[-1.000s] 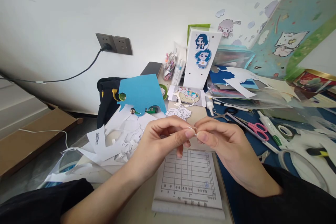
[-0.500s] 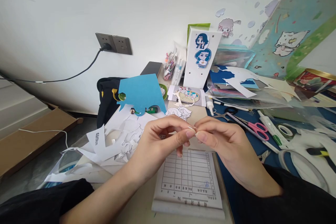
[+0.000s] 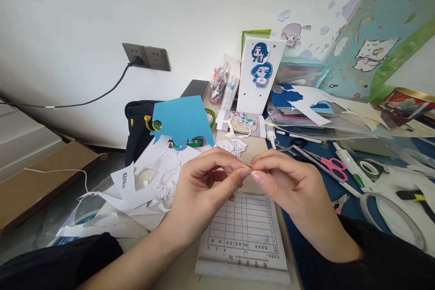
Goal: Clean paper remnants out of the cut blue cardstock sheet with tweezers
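My left hand [image 3: 207, 190] and my right hand [image 3: 292, 186] meet fingertip to fingertip above a printed form pad [image 3: 244, 231]. Thumb and forefinger of each hand are pinched together. Whatever lies between them is too small and too hidden to name. Behind the hands, black-and-white cutout drawings [image 3: 234, 147] lie on a beige surface, with a card bearing a round coloured picture [image 3: 243, 123] just beyond.
White paper scraps [image 3: 136, 199] and a blue sheet [image 3: 181, 120] lie at the left. Pink scissors [image 3: 335, 167], a glue tube [image 3: 351, 167] and a tape roll [image 3: 370, 168] are at the right. A white stand [image 3: 261, 74] rises behind, near a wall socket [image 3: 146, 56].
Both hands have shifted very slightly, still touching at the fingertips. A little more of the small scissors beside my right wrist shows. The camera view has moved slightly.
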Tool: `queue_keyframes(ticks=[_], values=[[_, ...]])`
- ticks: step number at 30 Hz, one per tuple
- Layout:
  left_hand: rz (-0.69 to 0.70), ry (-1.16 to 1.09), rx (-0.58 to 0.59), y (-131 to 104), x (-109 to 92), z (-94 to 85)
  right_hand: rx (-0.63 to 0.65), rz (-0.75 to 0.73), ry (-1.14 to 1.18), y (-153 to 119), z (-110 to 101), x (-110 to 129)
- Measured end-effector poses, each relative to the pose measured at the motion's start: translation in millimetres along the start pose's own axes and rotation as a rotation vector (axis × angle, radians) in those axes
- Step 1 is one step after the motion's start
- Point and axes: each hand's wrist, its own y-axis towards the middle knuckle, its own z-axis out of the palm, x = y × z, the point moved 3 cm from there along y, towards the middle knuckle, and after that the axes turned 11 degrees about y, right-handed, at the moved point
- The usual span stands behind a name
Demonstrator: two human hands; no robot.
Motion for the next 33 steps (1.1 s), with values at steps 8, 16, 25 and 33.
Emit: queue_keyframes(ticks=[8, 16, 25, 33], values=[[-0.046, -0.126, 0.054, -1.4, 7.2, -0.3, 0.013, -0.069, -0.028, -0.7, 1.1, 1.0], [-0.038, -0.174, 0.081, 0.1, 7.9, 0.1, 0.007, -0.061, -0.022, -1.1, 0.8, 3.6], [-0.027, -0.13, 0.061, 0.8, 6.9, -0.5, 0.013, -0.051, -0.025, -1.5, 0.7, 3.1], [0.006, -0.037, 0.021, 0.1, 2.6, -0.8, 0.003, -0.065, -0.031, -1.0, 1.8, 3.3]])
